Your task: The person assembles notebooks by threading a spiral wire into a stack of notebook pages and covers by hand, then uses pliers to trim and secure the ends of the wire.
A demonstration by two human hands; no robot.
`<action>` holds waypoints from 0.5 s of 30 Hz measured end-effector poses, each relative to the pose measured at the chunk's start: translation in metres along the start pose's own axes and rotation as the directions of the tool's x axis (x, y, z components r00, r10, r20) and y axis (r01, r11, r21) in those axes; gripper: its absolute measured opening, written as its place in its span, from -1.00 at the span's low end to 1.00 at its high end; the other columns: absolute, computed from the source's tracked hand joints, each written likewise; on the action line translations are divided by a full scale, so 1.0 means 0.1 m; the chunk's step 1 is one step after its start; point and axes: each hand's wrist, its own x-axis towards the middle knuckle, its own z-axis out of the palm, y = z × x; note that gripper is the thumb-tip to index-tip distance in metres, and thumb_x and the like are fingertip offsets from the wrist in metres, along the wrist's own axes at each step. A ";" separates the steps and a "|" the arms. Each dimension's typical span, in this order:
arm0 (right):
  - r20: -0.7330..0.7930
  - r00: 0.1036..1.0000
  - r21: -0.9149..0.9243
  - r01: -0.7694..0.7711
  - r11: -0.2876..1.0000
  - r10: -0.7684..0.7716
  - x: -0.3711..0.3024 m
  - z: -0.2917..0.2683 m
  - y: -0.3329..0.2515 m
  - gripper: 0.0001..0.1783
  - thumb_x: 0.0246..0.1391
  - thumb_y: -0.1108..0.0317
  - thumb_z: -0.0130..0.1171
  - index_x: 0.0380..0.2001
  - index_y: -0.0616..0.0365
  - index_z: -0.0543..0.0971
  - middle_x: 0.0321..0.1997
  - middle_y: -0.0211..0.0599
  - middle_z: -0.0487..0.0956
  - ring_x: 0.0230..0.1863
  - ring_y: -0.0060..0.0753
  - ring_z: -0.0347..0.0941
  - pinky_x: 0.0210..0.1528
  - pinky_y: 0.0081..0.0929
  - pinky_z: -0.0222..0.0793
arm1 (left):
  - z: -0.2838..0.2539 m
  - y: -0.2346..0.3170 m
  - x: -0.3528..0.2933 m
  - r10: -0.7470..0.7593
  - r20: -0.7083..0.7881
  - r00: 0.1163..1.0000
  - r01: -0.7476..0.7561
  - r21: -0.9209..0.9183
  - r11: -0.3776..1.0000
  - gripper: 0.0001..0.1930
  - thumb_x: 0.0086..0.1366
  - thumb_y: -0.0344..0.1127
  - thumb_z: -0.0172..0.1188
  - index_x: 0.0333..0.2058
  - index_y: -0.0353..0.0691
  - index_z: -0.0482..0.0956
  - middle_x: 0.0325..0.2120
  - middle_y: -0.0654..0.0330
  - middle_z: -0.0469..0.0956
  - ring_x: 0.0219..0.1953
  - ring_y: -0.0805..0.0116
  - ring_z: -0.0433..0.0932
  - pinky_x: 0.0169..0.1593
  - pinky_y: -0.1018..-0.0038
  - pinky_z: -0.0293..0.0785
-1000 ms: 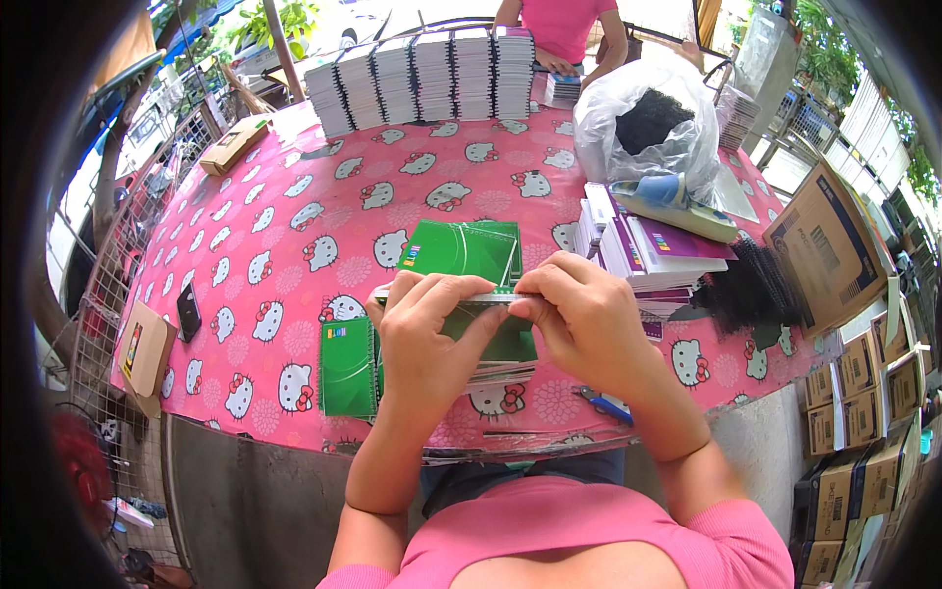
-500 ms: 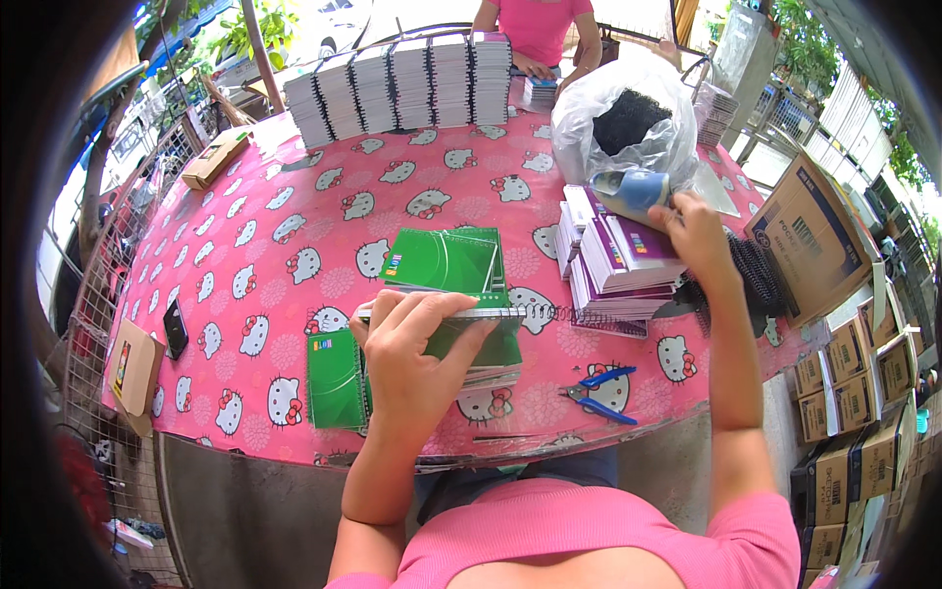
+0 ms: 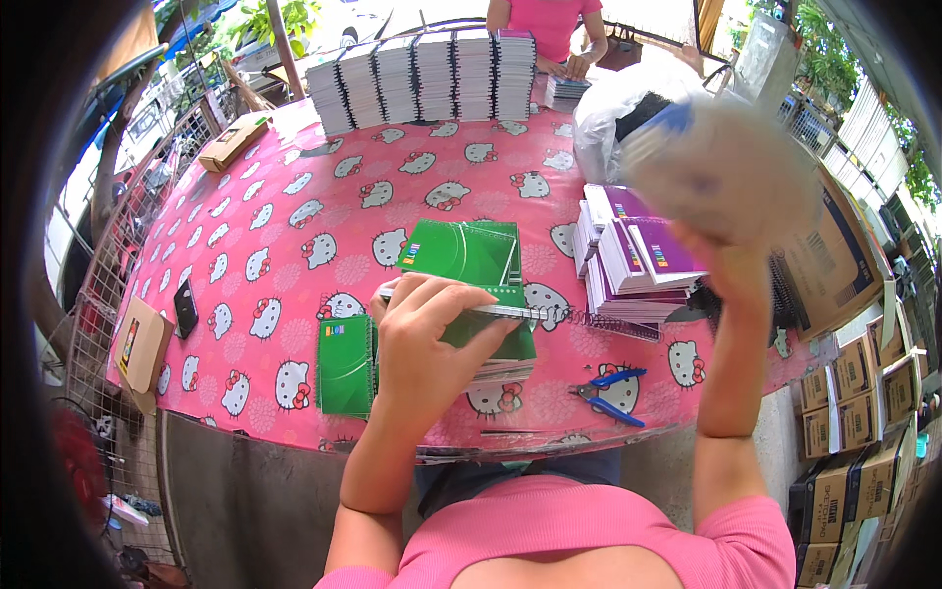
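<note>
My left hand (image 3: 429,334) is closed round a green spiral notebook (image 3: 500,311), held nearly edge-on over a stack of green notebooks (image 3: 461,250). A loose wire coil (image 3: 564,316) runs out from its right end toward the purple notebooks. Another green notebook (image 3: 343,365) lies flat left of that hand. My right hand (image 3: 726,260), raised at the right, grips a broad, rounded beige-and-blue thing (image 3: 731,172). It looks like a hand fan, but motion smears it. Below it stand stacked white-and-purple notebooks (image 3: 628,270). Blue-handled cutting pliers (image 3: 610,395) lie near the table's front edge.
Rows of stacked notebooks (image 3: 417,79) line the far edge of the pink table (image 3: 294,211). Across it a person in pink (image 3: 549,29) handles small items. A white plastic bag (image 3: 599,123), a phone (image 3: 185,309) and cardboard boxes (image 3: 839,378) stand or lie around.
My right hand has lifted the beige-and-blue thing up and to the right, turning its broad side into view. The left hand still holds the notebook. The whole view has shifted slightly.
</note>
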 end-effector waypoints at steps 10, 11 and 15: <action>0.444 0.875 -0.188 -0.121 0.975 0.194 -0.19 0.62 0.21 -0.46 -0.06 0.25 0.34 -0.01 0.11 0.40 -0.17 -0.30 0.53 -0.08 -0.34 0.48 0.19 -0.03 0.28 | -0.09 -0.02 0.05 -0.061 0.070 0.996 0.063 -0.026 0.998 -0.68 -0.21 -0.28 0.50 -0.46 -0.16 0.57 -0.49 0.26 0.57 -0.37 0.34 0.49 -0.18 0.40 0.33; 0.326 0.944 0.040 -0.064 0.997 0.048 -0.21 0.61 0.29 -0.58 -0.09 0.36 0.31 -0.16 0.15 0.39 -0.27 -0.29 0.52 -0.19 -0.36 0.46 -0.01 -0.23 0.33 | -0.10 0.00 0.07 -0.083 0.095 0.992 0.088 -0.045 0.995 -0.67 -0.20 -0.27 0.50 -0.43 -0.13 0.56 -0.49 0.28 0.57 -0.35 0.34 0.50 -0.15 0.38 0.28; 0.333 0.938 0.113 -0.138 0.984 0.094 -0.15 0.68 0.22 -0.68 -0.14 0.51 0.25 -0.27 0.17 0.40 -0.41 -0.23 0.51 -0.36 -0.35 0.47 -0.29 -0.42 0.39 | -0.08 -0.04 0.09 -0.150 0.102 0.983 0.160 -0.103 0.982 -0.59 -0.19 -0.26 0.49 -0.31 -0.11 0.54 -0.47 0.30 0.58 -0.32 0.33 0.52 -0.10 0.35 0.26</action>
